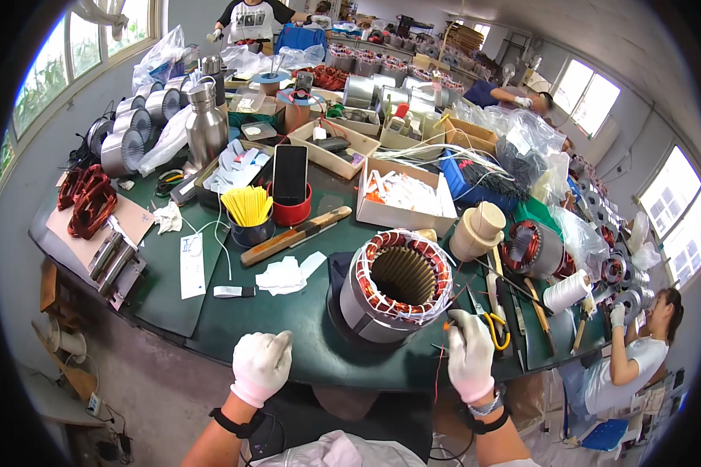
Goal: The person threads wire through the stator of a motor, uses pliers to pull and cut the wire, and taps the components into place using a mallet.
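Observation:
In front of me a motor stator (397, 288) stands upright on the table, its grey core topped by a ring of red-brown copper windings laced with white cord. My right hand (470, 354), in a white glove, is closed beside the stator's right side. A thin red wire (438, 373) hangs from its fingertips. My left hand (262, 366), also gloved, is closed over the table's front edge, apart from the stator; whatever its fingers may hold is hidden. Yellow-handled scissors (497, 331) lie just right of my right hand.
The green table (163, 288) carries a wooden stick (296, 236), white cloth scraps (288, 274), a box of white pieces (407, 194), a cup of yellow strips (249, 222) and a white thread spool (567, 292). Other people work at the back and at the right.

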Tool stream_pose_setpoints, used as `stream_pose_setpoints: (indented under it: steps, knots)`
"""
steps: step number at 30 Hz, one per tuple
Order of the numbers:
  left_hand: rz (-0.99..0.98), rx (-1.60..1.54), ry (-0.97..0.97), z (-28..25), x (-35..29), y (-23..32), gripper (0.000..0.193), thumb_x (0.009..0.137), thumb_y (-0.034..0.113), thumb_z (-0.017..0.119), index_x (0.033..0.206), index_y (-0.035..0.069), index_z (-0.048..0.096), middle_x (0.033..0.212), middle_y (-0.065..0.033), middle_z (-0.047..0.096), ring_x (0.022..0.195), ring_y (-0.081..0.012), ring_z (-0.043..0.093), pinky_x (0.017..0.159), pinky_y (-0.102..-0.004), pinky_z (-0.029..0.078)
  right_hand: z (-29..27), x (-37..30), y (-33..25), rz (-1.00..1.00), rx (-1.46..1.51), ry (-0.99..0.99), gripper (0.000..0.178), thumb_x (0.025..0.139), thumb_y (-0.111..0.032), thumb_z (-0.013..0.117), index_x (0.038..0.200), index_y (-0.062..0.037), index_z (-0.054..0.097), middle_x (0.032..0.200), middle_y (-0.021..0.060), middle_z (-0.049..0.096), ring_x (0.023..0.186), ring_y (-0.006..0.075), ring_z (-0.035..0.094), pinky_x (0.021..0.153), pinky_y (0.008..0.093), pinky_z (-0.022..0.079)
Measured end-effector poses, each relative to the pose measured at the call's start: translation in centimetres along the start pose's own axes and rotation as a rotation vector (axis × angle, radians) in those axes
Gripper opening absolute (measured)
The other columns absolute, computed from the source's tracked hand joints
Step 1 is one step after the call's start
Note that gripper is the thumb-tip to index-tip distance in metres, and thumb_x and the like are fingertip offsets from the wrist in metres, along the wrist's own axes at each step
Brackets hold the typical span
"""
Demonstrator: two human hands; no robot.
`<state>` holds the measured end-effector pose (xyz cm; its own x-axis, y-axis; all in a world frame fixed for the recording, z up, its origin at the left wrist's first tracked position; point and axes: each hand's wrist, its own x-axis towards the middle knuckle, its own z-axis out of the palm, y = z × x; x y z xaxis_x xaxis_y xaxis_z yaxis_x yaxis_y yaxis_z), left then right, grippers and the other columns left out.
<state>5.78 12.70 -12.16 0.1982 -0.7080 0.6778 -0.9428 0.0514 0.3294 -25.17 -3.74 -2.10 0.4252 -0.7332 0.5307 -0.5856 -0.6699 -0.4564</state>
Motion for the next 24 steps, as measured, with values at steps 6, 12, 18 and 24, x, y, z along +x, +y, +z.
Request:
stream_pose_setpoints:
  steps: [6, 12, 18, 24]
  knots:
    - [-0.009, -0.005, -0.002, -0.1, 0.2, 0.2, 0.023, 0.081, 0.004, 0.078, 0.102, 0.009, 0.072, 0.072, -0.0036, 0.061, 0.064, -0.0254, 0.06, 0.061, -0.0405, 0.046, 1.1, 0.3, -3.8, -0.096, -0.067, -0.034, 0.026, 0.082, -0.021, 0.086, 0.094, -0.0076, 0.068, 0.071, 0.0073, 0.061, 0.062, 0.0292, 0.064, 0.059, 0.039, 0.051]
    - [-0.033, -0.029, 0.001, -0.3, 0.2, 0.4, 0.025, 0.077, -0.005, 0.077, 0.099, 0.006, 0.073, 0.076, -0.006, 0.065, 0.066, -0.0264, 0.063, 0.063, -0.0395, 0.047, 2.5, 0.0, -4.5, 0.109, 0.106, 0.026, 0.029, 0.084, -0.014, 0.085, 0.094, -0.0012, 0.061, 0.07, 0.0078, 0.066, 0.058, 0.0239, 0.066, 0.058, 0.0343, 0.054]
    - [-0.014, -0.016, 0.007, -0.2, 0.2, 0.3, 0.025, 0.077, -0.005, 0.077, 0.098, 0.006, 0.073, 0.076, -0.0057, 0.066, 0.065, -0.0259, 0.063, 0.062, -0.0392, 0.046, 2.0, 0.0, -4.9, 0.116, 0.109, -0.007, 0.029, 0.085, -0.013, 0.085, 0.093, -0.0003, 0.06, 0.071, 0.0091, 0.068, 0.057, 0.0234, 0.066, 0.058, 0.0339, 0.054]
    - [-0.024, -0.037, 0.014, -0.2, 0.2, 0.3, 0.025, 0.077, -0.006, 0.077, 0.099, 0.006, 0.073, 0.077, -0.0059, 0.066, 0.065, -0.0258, 0.063, 0.062, -0.039, 0.046, 1.9, 0.3, -5.1, 0.093, 0.062, 0.012, 0.028, 0.084, -0.012, 0.085, 0.092, -0.0002, 0.06, 0.07, 0.0094, 0.067, 0.057, 0.0236, 0.067, 0.058, 0.0339, 0.054]
